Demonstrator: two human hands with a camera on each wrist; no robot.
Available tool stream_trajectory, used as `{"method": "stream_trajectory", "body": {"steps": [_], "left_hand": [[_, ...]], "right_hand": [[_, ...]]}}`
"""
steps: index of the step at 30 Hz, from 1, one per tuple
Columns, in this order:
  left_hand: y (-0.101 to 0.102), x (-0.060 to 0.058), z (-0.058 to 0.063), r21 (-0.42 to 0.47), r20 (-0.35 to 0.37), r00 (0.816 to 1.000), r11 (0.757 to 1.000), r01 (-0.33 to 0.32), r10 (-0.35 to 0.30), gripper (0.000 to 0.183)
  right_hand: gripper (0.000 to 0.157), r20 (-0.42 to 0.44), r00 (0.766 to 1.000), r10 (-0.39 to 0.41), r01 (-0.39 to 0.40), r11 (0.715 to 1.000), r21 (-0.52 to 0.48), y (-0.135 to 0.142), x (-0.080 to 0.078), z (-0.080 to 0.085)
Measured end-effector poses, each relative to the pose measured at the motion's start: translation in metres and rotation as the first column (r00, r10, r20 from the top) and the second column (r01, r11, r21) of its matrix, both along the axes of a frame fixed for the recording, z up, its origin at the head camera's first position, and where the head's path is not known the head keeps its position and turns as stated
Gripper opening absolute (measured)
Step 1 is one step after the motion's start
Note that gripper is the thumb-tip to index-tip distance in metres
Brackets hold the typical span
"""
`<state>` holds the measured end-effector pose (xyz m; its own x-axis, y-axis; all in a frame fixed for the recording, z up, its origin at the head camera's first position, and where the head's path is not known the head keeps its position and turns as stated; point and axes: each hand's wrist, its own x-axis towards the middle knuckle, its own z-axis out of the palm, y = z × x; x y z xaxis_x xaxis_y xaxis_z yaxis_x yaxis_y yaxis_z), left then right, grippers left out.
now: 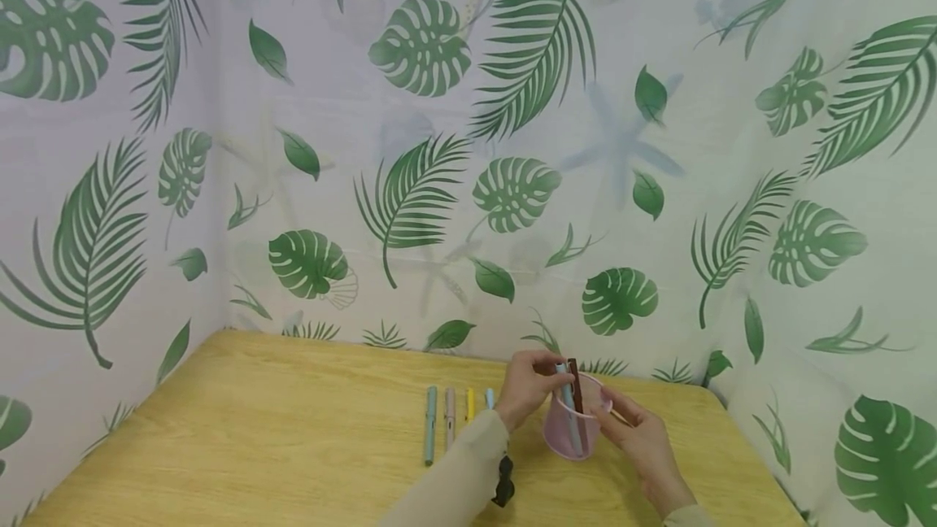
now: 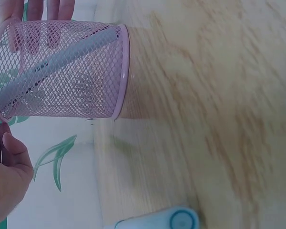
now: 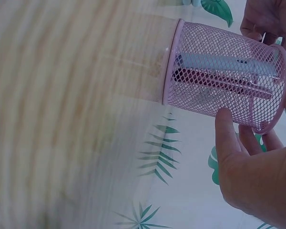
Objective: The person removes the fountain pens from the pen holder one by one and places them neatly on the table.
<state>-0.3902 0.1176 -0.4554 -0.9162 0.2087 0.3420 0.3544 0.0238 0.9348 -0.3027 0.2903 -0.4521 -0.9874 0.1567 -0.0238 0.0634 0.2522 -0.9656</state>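
Note:
A pink mesh pen cup (image 1: 560,436) stands upright on the table. Inside lean a light blue pen (image 2: 62,59) and a dark red pen (image 1: 576,385). My left hand (image 1: 525,389) is at the cup's left rim, its thumb and fingers pinching the top of the light blue pen; the fingertips are partly hidden. From the other side, my right hand (image 1: 644,437) holds the cup near its rim, fingers against the mesh, as the right wrist view also shows.
Left of the cup lie a green pen (image 1: 429,425), a pinkish pen (image 1: 450,409), a yellow pen (image 1: 470,402) and another light blue pen (image 1: 490,398), partly behind my left arm. The wooden table (image 1: 293,421) meets a leaf-patterned cloth (image 1: 439,299) behind.

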Motion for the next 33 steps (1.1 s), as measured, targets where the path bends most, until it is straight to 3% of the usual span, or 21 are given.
{"method": "stream_trajectory", "body": {"steps": [4, 18, 33], "left_hand": [[-0.004, 0.003, 0.003, 0.035, 0.021, 0.999, 0.998, 0.044, -0.045, 0.021], [-0.011, 0.005, -0.006, 0.045, 0.059, 0.998, 0.998, 0.034, -0.036, 0.026], [-0.016, 0.008, -0.003, 0.171, 0.106, 0.990, 0.982, 0.078, -0.097, 0.033]], "right_hand": [[0.060, 0.007, 1.000, -0.003, 0.003, 1.000, 0.000, 0.001, -0.001, 0.000], [0.067, 0.004, 1.000, 0.001, -0.001, 1.000, 0.002, 0.003, -0.001, -0.003], [0.063, -0.010, 1.000, -0.002, 0.002, 1.000, -0.011, 0.001, 0.000, -0.002]]}}
